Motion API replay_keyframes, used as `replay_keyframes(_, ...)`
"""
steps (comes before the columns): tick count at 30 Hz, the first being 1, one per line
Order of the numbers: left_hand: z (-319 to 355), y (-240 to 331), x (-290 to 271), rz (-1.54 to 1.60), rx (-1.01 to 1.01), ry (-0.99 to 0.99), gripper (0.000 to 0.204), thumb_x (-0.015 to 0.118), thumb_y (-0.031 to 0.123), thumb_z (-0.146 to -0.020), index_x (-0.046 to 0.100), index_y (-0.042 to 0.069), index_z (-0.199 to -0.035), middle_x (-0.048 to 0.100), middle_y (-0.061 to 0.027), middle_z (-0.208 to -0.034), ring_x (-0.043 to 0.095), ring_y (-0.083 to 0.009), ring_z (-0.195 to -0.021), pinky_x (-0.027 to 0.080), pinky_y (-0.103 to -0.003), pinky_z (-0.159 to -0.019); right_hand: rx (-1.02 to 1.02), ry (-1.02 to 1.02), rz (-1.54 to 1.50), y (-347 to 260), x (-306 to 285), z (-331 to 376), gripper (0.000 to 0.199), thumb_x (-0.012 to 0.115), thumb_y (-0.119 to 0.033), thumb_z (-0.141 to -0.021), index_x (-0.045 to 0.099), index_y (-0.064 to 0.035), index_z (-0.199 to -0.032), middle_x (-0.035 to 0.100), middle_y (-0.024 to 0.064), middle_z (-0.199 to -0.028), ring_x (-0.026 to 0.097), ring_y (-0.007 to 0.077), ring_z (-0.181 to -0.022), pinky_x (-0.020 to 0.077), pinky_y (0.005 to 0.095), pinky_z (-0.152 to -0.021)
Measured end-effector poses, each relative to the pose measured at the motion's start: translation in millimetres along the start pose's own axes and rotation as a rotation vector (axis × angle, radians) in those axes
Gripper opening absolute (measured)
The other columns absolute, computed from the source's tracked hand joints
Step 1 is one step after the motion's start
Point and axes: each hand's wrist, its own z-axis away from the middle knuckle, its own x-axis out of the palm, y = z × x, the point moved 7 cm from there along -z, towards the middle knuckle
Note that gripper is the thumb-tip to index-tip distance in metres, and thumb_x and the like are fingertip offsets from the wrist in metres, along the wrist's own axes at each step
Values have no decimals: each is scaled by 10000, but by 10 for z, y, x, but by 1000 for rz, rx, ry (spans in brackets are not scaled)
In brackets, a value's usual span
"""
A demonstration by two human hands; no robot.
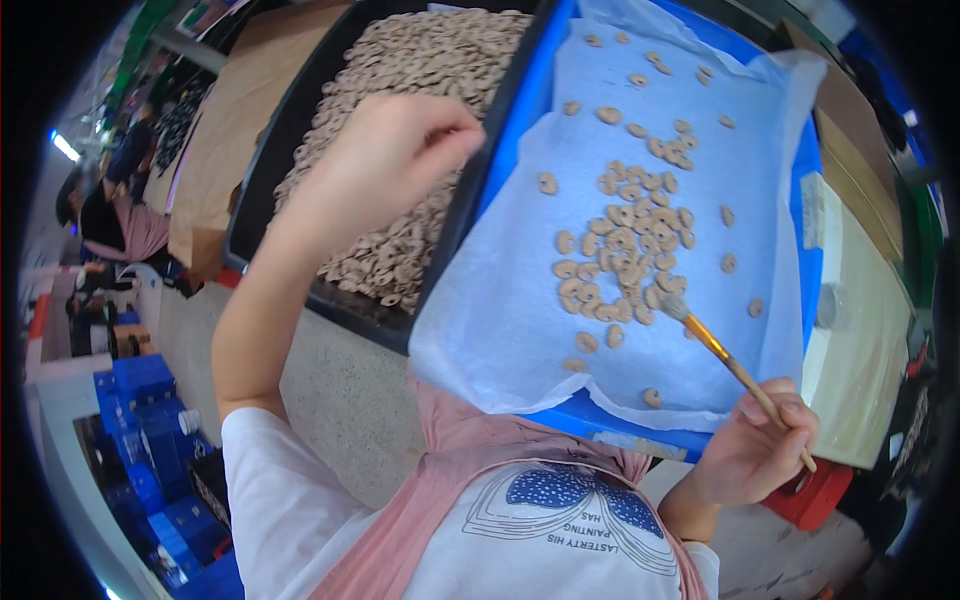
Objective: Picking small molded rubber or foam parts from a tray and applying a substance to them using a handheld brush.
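Note:
My right hand (pixel 765 440) grips a paintbrush (pixel 735 370) with a wooden handle and a gold-coloured ferrule. The brush's bristles touch the lower right of a cluster of small beige ring-shaped pieces (pixel 625 235). These pieces lie on a white paper sheet (pixel 500 320) that lines a blue tray (pixel 805 270); some are scattered apart from the cluster. Over a black tray (pixel 375 325) heaped with similar beige pieces (pixel 420 55) hovers my left hand (pixel 400 150), near the blue tray's edge. Its fingers are curled together, and whatever they may hold is hidden.
Brown cardboard (pixel 250 90) lies left of the black tray. A pale green board (pixel 860 320) and a red object (pixel 815 500) are at the right. Blue bins (pixel 150 450) stand at the lower left. A seated person (pixel 125 225) is farther off at the left.

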Motion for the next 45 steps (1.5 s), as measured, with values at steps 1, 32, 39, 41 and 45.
replay_keyframes(1, -6, -203, -91, -121, -91, -106, 145, 556, 112, -797, 621, -11, -834, 593, -103, -677, 568, -170, -606, 442, -280, -557, 2, 8, -14, -18, 7, -8, 288, 327, -251, -926, 493, -18, -886, 494, 93, -616, 429, 175, -591, 345, 252, -550)
replay_keyframes(32, 432, -674, 319, -9, 141, -336, 143, 596, 17, -677, 545, 4, -810, 574, -108, -775, 573, -253, -733, 458, -331, -636, 55, -75, -20, 35, 52, -24, 281, 316, -243, -927, 494, -29, -890, 489, 81, -616, 427, 159, -606, 330, 232, -522)
replay_keyframes(39, 520, -495, 348, -92, 199, -363, 194, 615, 34, -686, 574, 2, -873, 577, -121, -805, 578, -284, -776, 464, -355, -674, 68, -70, -6, 38, 67, -27, 280, 314, -241, -927, 492, -33, -869, 486, 80, -614, 425, 159, -601, 325, 232, -527)
replay_keyframes(41, 544, -550, 406, -90, 161, -388, 201, 629, 51, -684, 588, 4, -875, 578, -129, -809, 577, -292, -784, 464, -363, -682, 66, -84, -9, 42, 77, -26, 279, 313, -237, -926, 492, -32, -865, 486, 80, -614, 426, 160, -601, 323, 232, -524)
replay_keyframes(45, 558, -563, 407, -143, 145, -333, 178, 652, 63, -667, 608, 7, -831, 579, -127, -771, 584, -292, -736, 464, -363, -661, 63, -77, -5, 59, 62, -17, 278, 312, -232, -925, 491, -28, -864, 486, 80, -615, 428, 160, -600, 320, 229, -519)
